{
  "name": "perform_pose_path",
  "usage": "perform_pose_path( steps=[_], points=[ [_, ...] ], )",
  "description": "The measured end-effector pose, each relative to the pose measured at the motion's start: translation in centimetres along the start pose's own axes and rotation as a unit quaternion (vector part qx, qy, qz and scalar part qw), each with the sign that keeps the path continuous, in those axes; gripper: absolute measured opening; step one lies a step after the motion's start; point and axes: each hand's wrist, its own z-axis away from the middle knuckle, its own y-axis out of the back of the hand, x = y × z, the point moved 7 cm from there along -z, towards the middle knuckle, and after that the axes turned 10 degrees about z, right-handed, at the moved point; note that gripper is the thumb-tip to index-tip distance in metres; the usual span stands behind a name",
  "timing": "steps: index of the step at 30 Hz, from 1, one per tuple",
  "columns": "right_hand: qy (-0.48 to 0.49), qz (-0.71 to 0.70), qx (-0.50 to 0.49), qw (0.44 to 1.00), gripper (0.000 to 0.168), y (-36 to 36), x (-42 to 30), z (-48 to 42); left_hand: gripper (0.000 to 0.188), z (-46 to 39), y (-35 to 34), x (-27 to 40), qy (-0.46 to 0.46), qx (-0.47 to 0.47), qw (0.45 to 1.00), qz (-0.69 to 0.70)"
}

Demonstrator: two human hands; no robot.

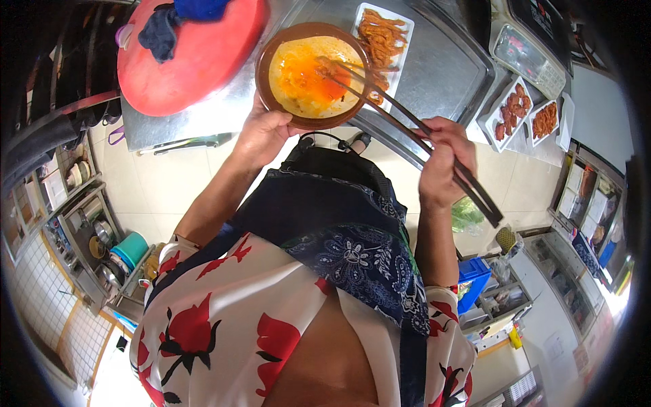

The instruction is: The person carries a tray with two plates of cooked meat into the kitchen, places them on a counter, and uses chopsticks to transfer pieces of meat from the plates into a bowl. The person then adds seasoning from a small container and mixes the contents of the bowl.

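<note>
My left hand (267, 133) grips the near rim of a brown bowl (263, 94), its thumb on the edge. Inside the bowl lies an orange and yellow mixture (295, 76) that looks like beaten egg. Long dark chopsticks (402, 124) are held in my right hand (447, 157), and their tips reach into the bowl at a small reddish piece of food (328, 66). Just beyond the bowl's right side, partly covered by it, a white tray (402, 76) holds reddish-brown strips of food (384, 38) that look like seasoned meat.
A red round board (203, 66) with dark cloths (158, 33) lies at the far left of the metal worktop. Smaller white trays of meat pieces (512, 109) and strips (544, 121) stand at the right, near a weighing scale (529, 58). A blue crate (472, 282) is lower right.
</note>
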Motion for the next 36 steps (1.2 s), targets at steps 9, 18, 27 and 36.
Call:
perform_pose_path(
  steps=[9,18,27,36],
  points=[
    [-0.038,-0.023,0.119,0.992,0.007,3.2,1.5,0.0,0.07,-0.1,0.2,0.2,-0.025,0.016,0.998,-0.052],
    [0.031,0.107,0.054,0.992,0.007,4.7,0.9,-0.9,0.052,0.7,2.3,4.1,-0.052,0.049,0.997,-0.019],
    [-0.016,0.079,-0.039,0.996,0.008,2.2,1.8,-0.8,0.045,2.2,6.5,8.6,-0.127,0.122,0.984,0.0],
    [-0.041,0.053,-0.005,0.998,0.009,2.7,1.8,-0.6,0.039,2.7,8.8,11.7,-0.173,0.149,0.969,0.099]
  ],
)
